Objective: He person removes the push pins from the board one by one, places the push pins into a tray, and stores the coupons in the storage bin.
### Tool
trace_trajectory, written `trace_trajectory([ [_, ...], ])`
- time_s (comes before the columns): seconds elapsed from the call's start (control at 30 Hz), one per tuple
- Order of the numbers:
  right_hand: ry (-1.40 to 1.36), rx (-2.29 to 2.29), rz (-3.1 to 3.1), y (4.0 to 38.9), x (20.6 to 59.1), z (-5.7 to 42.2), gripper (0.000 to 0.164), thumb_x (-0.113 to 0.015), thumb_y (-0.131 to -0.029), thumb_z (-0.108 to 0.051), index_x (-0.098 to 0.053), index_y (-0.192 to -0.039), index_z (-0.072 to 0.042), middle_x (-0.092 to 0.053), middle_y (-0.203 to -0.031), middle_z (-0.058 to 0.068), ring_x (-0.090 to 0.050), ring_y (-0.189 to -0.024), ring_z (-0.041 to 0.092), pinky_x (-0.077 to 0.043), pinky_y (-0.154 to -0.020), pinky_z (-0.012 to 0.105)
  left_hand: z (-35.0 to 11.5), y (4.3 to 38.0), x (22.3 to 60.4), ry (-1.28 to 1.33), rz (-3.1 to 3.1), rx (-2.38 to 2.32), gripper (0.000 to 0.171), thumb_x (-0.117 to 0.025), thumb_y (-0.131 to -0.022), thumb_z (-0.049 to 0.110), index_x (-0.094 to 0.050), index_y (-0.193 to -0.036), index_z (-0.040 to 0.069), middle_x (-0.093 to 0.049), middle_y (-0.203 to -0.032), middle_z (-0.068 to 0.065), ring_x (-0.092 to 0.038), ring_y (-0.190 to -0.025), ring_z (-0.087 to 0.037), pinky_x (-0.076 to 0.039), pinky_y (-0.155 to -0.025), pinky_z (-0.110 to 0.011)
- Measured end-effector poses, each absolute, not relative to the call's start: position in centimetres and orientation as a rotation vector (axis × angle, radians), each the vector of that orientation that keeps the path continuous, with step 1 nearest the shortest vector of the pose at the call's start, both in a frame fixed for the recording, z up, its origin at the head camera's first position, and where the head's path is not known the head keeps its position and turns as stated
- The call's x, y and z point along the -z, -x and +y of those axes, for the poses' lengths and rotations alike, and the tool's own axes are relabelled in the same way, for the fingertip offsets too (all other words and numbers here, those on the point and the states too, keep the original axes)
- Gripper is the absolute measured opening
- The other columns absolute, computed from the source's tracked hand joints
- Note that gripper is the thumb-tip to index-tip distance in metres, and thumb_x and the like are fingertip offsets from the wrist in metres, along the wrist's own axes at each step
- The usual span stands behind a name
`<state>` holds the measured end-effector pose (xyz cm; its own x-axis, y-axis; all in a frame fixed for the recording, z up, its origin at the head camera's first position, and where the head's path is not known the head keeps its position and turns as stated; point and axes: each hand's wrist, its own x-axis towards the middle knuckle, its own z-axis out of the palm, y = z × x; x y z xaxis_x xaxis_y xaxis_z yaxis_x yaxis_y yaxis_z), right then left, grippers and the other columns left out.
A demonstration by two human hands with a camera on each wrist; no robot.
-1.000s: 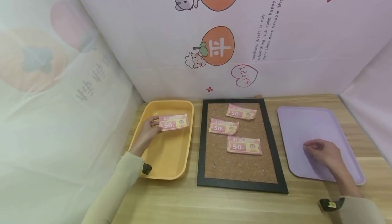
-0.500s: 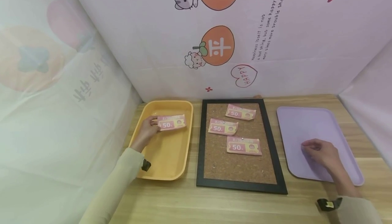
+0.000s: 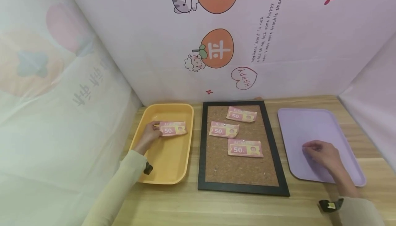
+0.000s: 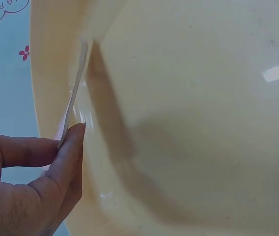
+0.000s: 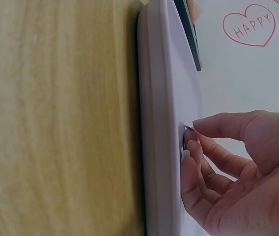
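In the head view my left hand (image 3: 150, 136) pinches the left edge of a pink and yellow paper coupon (image 3: 173, 128) marked 50, over the yellow tray (image 3: 167, 166). The left wrist view shows the coupon (image 4: 75, 91) edge-on between thumb and fingers, its shadow falling on the tray. At the lavender tray (image 3: 306, 123), my right hand (image 3: 325, 155) has its fingertips close over the surface. A small silver pin (image 5: 188, 128) shows between thumb and index finger in the right wrist view, mostly hidden by the fingers.
Between the trays lies a black-framed corkboard (image 3: 219, 157) with three similar coupons pinned on its upper and middle parts. Two small pins sit low on the board, a left pin (image 3: 215, 169) and a right pin (image 3: 264, 173). Printed cloth (image 3: 148, 47) rises behind the wooden table (image 3: 173, 205).
The head view has shifted slightly. Both hands stay in nearly the same places with the same hold, while the coupon has dropped a little toward the near side of the yellow tray.
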<state>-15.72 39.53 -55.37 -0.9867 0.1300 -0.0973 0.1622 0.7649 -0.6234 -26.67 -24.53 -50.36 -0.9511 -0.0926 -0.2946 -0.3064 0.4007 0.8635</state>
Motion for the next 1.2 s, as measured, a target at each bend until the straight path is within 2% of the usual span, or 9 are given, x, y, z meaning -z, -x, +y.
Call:
trace_trajectory([
  [0.17, -0.251, 1.016, 2.916, 15.7, 55.4, 39.4, 0.032, -0.064, -0.101, -0.021, -0.072, -0.110, 0.008, -0.073, -0.108, 0.032, -0.060, -0.078, 0.005, -0.051, -0.058, 0.023, -24.5, 26.6, 50.8, 0.352, 2.468, -1.567, 0.066, -0.053, -0.082, -0.015, -0.047, -0.147, -0.007, -0.064, -0.106, -0.020, -0.061, -0.082, -0.017, -0.058, -0.074, -0.030],
  [0.3, -0.254, 1.010, 2.924, 15.7, 55.3, 39.4, 0.033, -0.065, -0.101, -0.023, -0.072, -0.110, 0.008, -0.075, -0.105, 0.030, -0.059, -0.076, 0.002, -0.050, -0.057, 0.022, -24.4, 26.5, 51.0, 0.359, 2.476, -1.548, 0.064, -0.053, -0.083, -0.014, -0.048, -0.146, -0.008, -0.064, -0.110, -0.022, -0.064, -0.085, -0.020, -0.062, -0.079, -0.035],
  [0.43, -0.261, 1.006, 2.928, 15.6, 55.3, 39.4, 0.034, -0.065, -0.102, -0.024, -0.072, -0.110, 0.009, -0.074, -0.105, 0.031, -0.059, -0.076, 0.003, -0.049, -0.058, 0.022, -24.5, 26.4, 51.2, 0.364, 2.488, -1.507, 0.060, -0.055, -0.086, -0.010, -0.049, -0.146, -0.006, -0.063, -0.116, -0.024, -0.065, -0.089, -0.021, -0.063, -0.085, -0.041],
  [0.63, -0.251, 1.001, 2.931, 15.5, 55.1, 39.4, 0.034, -0.065, -0.102, -0.024, -0.072, -0.110, 0.009, -0.074, -0.106, 0.031, -0.060, -0.075, 0.002, -0.051, -0.058, 0.022, -24.7, 26.1, 51.2, 0.339, 2.500, -1.471, 0.057, -0.058, -0.089, -0.003, -0.049, -0.146, -0.005, -0.062, -0.119, -0.024, -0.063, -0.087, -0.022, -0.061, -0.082, -0.040],
  [0.83, -0.235, 0.996, 2.935, 15.3, 54.9, 39.4, 0.035, -0.065, -0.102, -0.024, -0.072, -0.110, 0.009, -0.074, -0.105, 0.032, -0.061, -0.076, 0.005, -0.050, -0.057, 0.022, -24.8, 25.5, 51.1, 0.292, 2.525, -1.427, 0.052, -0.061, -0.099, 0.012, -0.049, -0.147, -0.006, -0.063, -0.116, -0.023, -0.066, -0.090, -0.027, -0.061, -0.084, -0.043],
  [1.0, -0.232, 1.019, 2.908, 15.1, 54.7, 39.3, 0.036, -0.064, -0.102, -0.024, -0.071, -0.111, 0.010, -0.074, -0.105, 0.031, -0.061, -0.076, 0.005, -0.052, -0.057, 0.023, -24.8, 25.3, 51.0, 0.271, 2.545, -1.388, 0.054, -0.061, -0.103, 0.021, -0.048, -0.147, -0.007, -0.062, -0.123, -0.027, -0.069, -0.099, -0.034, -0.061, -0.091, -0.047],
  [1.2, -0.241, 1.043, 2.909, 15.1, 54.6, 39.3, 0.036, -0.064, -0.103, -0.024, -0.070, -0.112, 0.010, -0.075, -0.100, 0.027, -0.058, -0.070, -0.003, -0.053, -0.057, 0.023, -24.7, 25.4, 50.9, 0.289, 2.560, -1.329, 0.060, -0.060, -0.104, 0.025, -0.042, -0.152, -0.007, -0.059, -0.137, -0.033, -0.069, -0.111, -0.039, -0.062, -0.094, -0.047],
])
